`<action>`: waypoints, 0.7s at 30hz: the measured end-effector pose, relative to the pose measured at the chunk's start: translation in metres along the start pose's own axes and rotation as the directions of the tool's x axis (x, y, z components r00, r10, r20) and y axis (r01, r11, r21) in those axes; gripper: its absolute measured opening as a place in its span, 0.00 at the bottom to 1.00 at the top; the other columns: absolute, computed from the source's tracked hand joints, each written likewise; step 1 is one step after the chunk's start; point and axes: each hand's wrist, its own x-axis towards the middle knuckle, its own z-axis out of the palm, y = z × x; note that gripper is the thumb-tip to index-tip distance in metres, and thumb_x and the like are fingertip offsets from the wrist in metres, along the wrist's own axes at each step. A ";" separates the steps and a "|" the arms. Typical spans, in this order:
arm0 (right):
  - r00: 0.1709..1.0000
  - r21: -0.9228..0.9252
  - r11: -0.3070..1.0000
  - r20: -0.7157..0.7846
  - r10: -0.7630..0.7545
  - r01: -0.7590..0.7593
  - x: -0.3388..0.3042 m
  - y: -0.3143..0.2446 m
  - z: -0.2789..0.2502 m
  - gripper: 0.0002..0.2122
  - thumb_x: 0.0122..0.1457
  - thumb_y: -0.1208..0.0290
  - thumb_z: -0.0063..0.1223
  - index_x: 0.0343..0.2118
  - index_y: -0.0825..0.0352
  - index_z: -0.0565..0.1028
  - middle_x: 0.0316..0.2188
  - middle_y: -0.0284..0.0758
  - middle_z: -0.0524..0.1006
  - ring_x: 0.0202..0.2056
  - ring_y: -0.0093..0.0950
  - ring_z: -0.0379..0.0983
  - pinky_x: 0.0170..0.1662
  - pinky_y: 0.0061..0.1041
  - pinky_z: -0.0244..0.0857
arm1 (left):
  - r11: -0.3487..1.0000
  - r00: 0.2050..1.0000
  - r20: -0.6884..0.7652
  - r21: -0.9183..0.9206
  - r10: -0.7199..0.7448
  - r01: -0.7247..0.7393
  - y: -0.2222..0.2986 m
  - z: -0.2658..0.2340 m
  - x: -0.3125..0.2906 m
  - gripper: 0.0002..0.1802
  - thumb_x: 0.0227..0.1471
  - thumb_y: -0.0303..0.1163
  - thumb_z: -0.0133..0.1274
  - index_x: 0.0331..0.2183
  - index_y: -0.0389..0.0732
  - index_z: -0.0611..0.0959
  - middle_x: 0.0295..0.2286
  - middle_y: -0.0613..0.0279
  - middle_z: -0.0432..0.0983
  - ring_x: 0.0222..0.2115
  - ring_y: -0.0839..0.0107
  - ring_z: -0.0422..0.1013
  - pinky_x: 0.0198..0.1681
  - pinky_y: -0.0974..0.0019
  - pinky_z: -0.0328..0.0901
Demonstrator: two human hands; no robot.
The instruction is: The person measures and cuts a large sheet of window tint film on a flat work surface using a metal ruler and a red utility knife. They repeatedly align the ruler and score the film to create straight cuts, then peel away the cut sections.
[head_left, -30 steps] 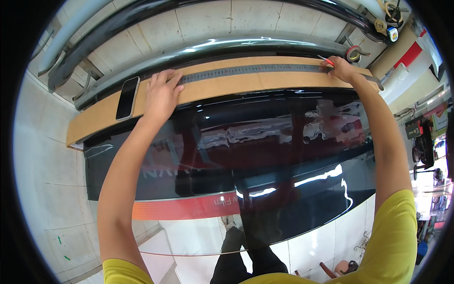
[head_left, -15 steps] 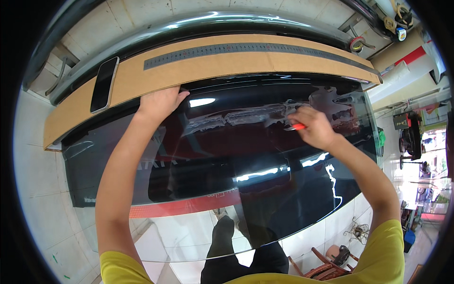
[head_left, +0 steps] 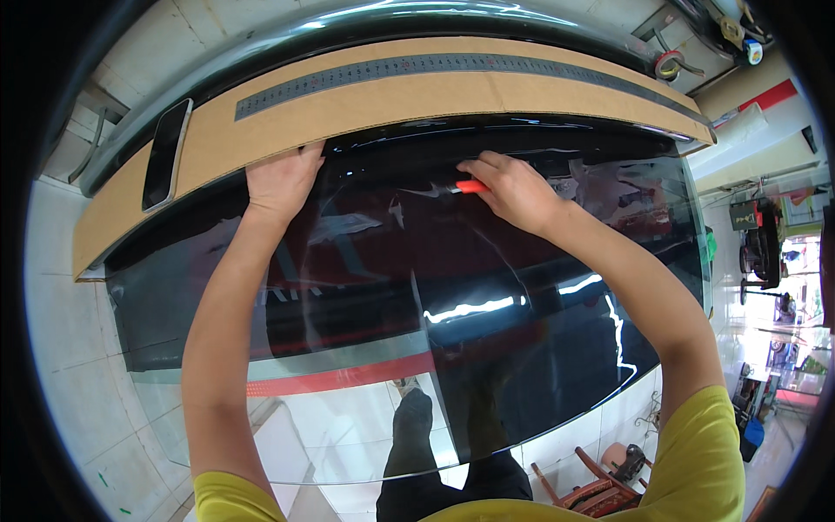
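A dark, glossy film (head_left: pixel 539 365) lies over a large curved sheet of glass (head_left: pixel 339 474). My left hand (head_left: pixel 280 184) rests at the far side of the film. Its fingers reach forward, lying flat, and their tips pass out of sight at the edge of a cardboard strip (head_left: pixel 391 117). In my right hand (head_left: pixel 513 191), fingers closed, is a knife with a red-orange handle (head_left: pixel 471 186). The knife points left, low over the film, beside thin, wrinkled clear pieces (head_left: pixel 348 228); whether its tip touches cannot be told.
On the cardboard lie a long steel ruler (head_left: pixel 404 66) and a phone (head_left: pixel 167 155). Behind runs a thick shiny dark roll (head_left: pixel 365 24). A roll of tape (head_left: pixel 668 65) hangs at the far right. A wooden chair (head_left: pixel 596 487) stands at the lower right.
My right hand has moved left and farther away with the knife, toward my left hand. My left hand has stayed at the cardboard's edge. The whole view has shifted slightly.
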 end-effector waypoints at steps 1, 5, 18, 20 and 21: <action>1.000 0.022 1.000 -0.017 0.015 -0.014 0.004 0.001 0.001 0.17 0.63 0.76 0.63 0.55 0.70 0.80 0.44 0.45 0.81 0.44 0.49 0.81 0.49 0.42 0.78 | 1.000 0.999 -0.038 -0.011 -0.005 0.004 0.002 0.002 0.000 0.34 0.46 0.42 0.73 0.56 0.51 0.82 0.52 0.55 0.78 0.56 0.46 0.72 0.57 0.40 0.68; 0.999 0.071 0.997 -0.037 0.022 -0.019 0.017 0.004 0.003 0.16 0.67 0.72 0.60 0.56 0.71 0.79 0.44 0.47 0.82 0.42 0.49 0.82 0.48 0.44 0.78 | 0.996 0.997 -0.022 -0.044 -0.074 0.073 0.012 -0.004 -0.002 0.33 0.47 0.41 0.73 0.55 0.50 0.84 0.50 0.55 0.78 0.55 0.46 0.73 0.57 0.41 0.68; 0.989 -0.076 0.992 0.117 -0.096 0.105 0.053 -0.008 -0.003 0.15 0.74 0.64 0.53 0.55 0.69 0.80 0.42 0.47 0.85 0.41 0.49 0.83 0.44 0.44 0.78 | 0.993 0.998 -0.006 -0.103 -0.056 0.055 0.004 -0.007 -0.002 0.34 0.43 0.37 0.74 0.54 0.50 0.84 0.50 0.54 0.78 0.53 0.46 0.74 0.55 0.41 0.69; 0.985 -0.108 0.989 0.150 -0.089 0.106 0.057 -0.009 -0.003 0.15 0.74 0.64 0.52 0.55 0.69 0.81 0.41 0.46 0.84 0.40 0.48 0.83 0.44 0.44 0.78 | 0.995 0.997 -0.050 -0.075 -0.063 0.059 0.006 -0.004 -0.003 0.32 0.42 0.36 0.74 0.53 0.53 0.85 0.49 0.56 0.79 0.52 0.48 0.75 0.53 0.42 0.70; 0.982 -0.120 0.988 0.173 -0.080 0.102 0.059 -0.010 -0.003 0.15 0.74 0.64 0.52 0.55 0.68 0.81 0.40 0.46 0.84 0.40 0.48 0.83 0.43 0.44 0.78 | 0.996 0.997 -0.047 -0.066 -0.066 0.062 0.006 -0.004 -0.003 0.33 0.42 0.36 0.74 0.53 0.54 0.85 0.48 0.56 0.79 0.52 0.47 0.75 0.53 0.41 0.70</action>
